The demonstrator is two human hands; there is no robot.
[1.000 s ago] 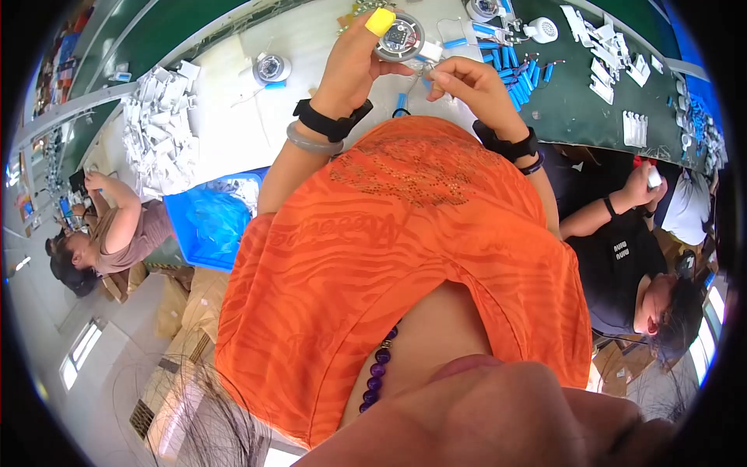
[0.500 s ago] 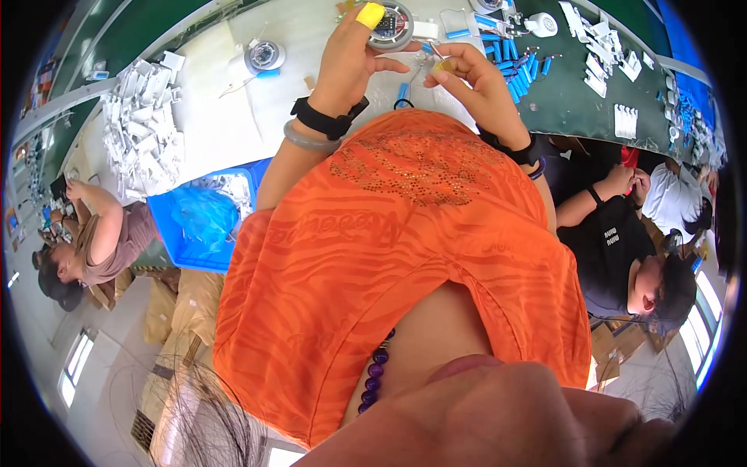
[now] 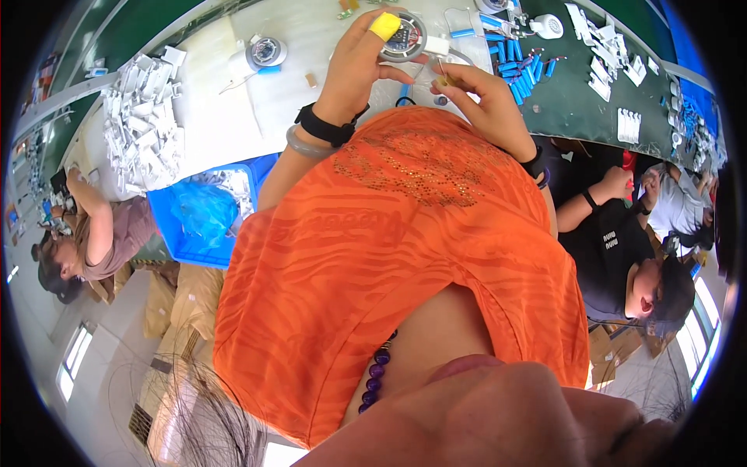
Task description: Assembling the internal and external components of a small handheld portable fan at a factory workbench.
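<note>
My left hand, with a yellow cover on one fingertip, is closed on a round grey-rimmed device housing. The housing's open face shows a dark circuit board, and a white arm-like part reaches out from its right side. To the right of it, my right hand is closed in a pinch, its thumb and forefinger on a thin wire beside the housing. Something yellowish shows at those fingertips, too small to make out. A small blue-ended cylinder is just below them.
A similar round housing with a blue cylindrical cell lies left on the white table. Heaped white plastic parts stand further left, above a blue bin. Several blue cells and white parts lie right. Co-workers sit at both sides.
Both hands and the round housing have shifted a little to the right. The right hand has also dropped slightly, and its fingers are still pinched together.
</note>
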